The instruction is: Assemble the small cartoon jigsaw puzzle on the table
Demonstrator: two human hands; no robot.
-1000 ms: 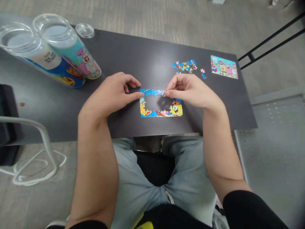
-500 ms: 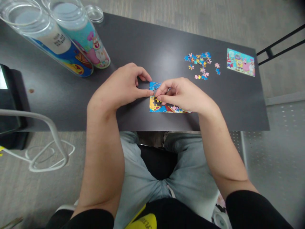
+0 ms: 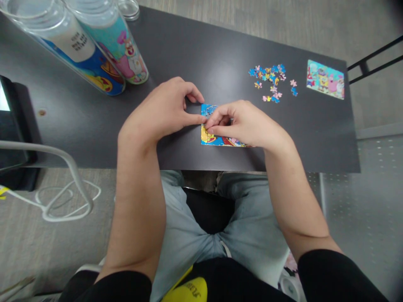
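Observation:
A partly assembled jigsaw puzzle [image 3: 206, 140] in blue, yellow and red lies near the table's front edge. My left hand [image 3: 170, 102] is at its left side, thumb and fingers apart, with the fingertips touching the edge and upper left corner. Over the puzzle's left part, my right hand [image 3: 242, 121] is closed in a pinch. A small puzzle piece [image 3: 208, 132] sits at its fingertips, level with the yellow area; the fingers partly hide it. The palm and wrist cover much of the puzzle's right side.
Loose puzzle pieces [image 3: 267, 75] lie scattered behind my right hand. A finished-looking picture card [image 3: 325, 79] is at the table's right end. Two clear printed jars [image 3: 107, 77] stand at the back left, near a round lid [image 3: 129, 9]. A white cable [image 3: 67, 157] hangs at left.
The dark gap by my right fingertips now shows yellow, as the pinched piece has gone down into it. My view has shifted slightly; both hands keep nearly the same pose.

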